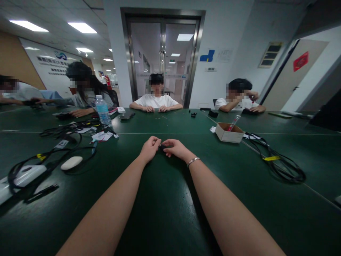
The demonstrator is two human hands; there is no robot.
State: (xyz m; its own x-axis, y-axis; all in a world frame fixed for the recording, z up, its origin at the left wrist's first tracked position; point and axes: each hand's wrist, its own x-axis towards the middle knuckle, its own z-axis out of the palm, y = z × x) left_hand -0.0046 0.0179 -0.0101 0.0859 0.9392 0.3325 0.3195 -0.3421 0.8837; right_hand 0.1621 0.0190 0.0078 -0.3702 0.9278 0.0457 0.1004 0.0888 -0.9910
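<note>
The left hand (149, 148) and the right hand (176, 148) meet over the dark green tabletop (165, 213), fingertips of both pinched on a small black hard-looking part (162, 146) held between them just above the surface. Judged light, rigid and easily dropped; its exact shape cannot be told, and it is best gripped by its two ends.

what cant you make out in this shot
- Small black part, head view: pinched between the left hand and right hand; fingers cover most of it, too small to identify.
- Cardboard box: its near wall hides the contents, apart from a red-tipped tube sticking out.
- Wall sign lettering: blurred.
</note>
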